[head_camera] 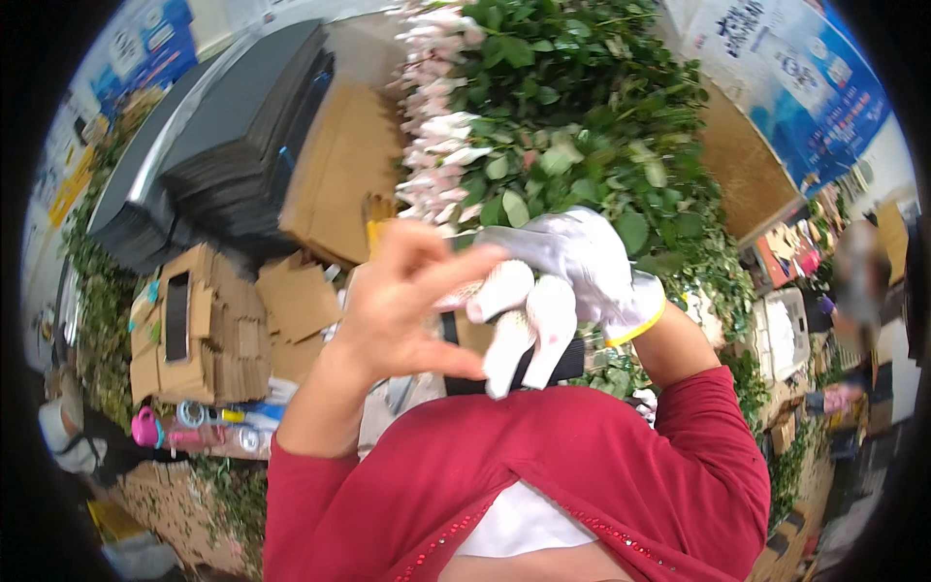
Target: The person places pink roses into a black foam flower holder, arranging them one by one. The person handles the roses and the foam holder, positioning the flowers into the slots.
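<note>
My left hand (407, 313) is bare and slightly blurred. Its thumb and index finger are spread beside several pale flower buds in white net sleeves (549, 320); whether it touches them is unclear. A white glove with a yellow cuff covers my right hand (582, 254), which is closed round the bunch just behind the buds; the stems are largely hidden. Beyond both hands lies a large pile of leafy green stems (574, 102), with a column of similar white and pink sleeved buds (436, 109) along its left side.
Stacked dark sheets (233, 131) and a leaning cardboard sheet (342, 160) stand at the left. Nearer are flattened cardboard pieces (233, 356) with a dark rectangular object, and a pink bottle (148, 428). A brown board (749, 160) stands right of the leaves. People are at the far right.
</note>
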Demonstrator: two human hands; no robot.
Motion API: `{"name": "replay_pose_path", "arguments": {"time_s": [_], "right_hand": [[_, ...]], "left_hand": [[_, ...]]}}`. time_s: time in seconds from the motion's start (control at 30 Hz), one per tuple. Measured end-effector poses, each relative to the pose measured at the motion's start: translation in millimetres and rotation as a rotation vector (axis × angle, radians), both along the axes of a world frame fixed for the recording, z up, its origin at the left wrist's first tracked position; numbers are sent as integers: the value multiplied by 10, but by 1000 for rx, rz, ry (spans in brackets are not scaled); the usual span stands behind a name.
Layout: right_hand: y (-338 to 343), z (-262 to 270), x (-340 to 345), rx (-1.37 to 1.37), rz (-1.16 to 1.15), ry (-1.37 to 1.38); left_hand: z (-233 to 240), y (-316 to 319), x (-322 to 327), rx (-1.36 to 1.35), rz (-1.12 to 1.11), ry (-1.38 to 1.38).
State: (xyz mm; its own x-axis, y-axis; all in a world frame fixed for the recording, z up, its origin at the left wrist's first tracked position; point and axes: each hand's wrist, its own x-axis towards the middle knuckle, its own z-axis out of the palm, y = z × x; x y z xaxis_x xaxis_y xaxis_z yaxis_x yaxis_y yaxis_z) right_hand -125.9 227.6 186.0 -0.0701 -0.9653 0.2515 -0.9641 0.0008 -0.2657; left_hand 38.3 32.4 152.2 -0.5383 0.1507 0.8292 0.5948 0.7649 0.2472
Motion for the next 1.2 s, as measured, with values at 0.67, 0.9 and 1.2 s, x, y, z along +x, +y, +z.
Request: {"name": "replay_pose_path", "arguments": {"time_s": [0.67,0.9,1.2], "right_hand": [[-324,-285,33,148,384,-78],[-807,-1121,-353,284,879,-504],[-562,-617,-196,261,268,-133]], "left_hand": [[-451,522,520,460,7,-115],[-601,297,1206,586,160,-423],[-659,-36,954,332,478,-609]]}}
